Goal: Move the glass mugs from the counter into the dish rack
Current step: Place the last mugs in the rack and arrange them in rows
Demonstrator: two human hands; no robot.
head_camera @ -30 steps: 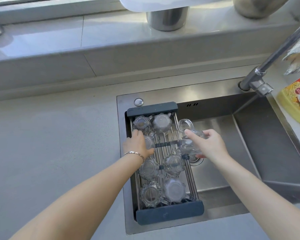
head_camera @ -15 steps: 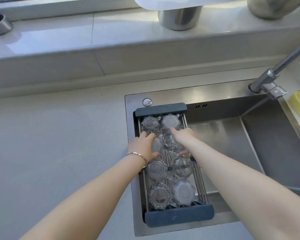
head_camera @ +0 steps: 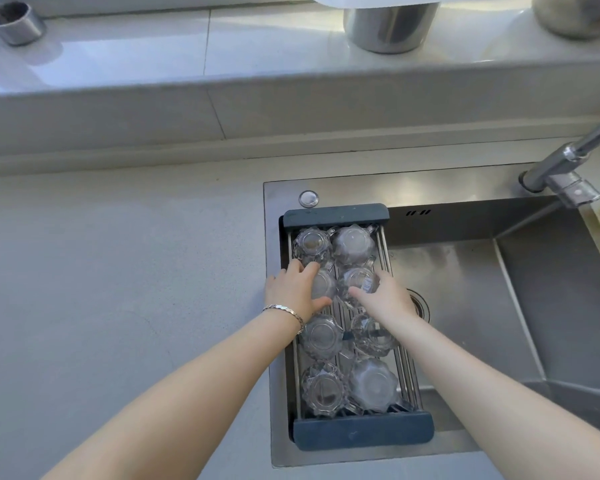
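Head view — left hand (head_camera: 293,289) and right hand (head_camera: 383,296), each grip cupping a glass mug (head_camera: 359,280) in the dish rack (head_camera: 335,216).

Two bare forearms showed, no sleeves on either — nothing worn up to the frame edge. Left hand (head_camera: 293,292) had a thin silver-toned bracelet (head_camera: 284,311) at the wrist, flat linked segments, snug fit. Right hand (head_camera: 383,299) wore nothing — no ring, watch or band visible. Nails too small to tell.
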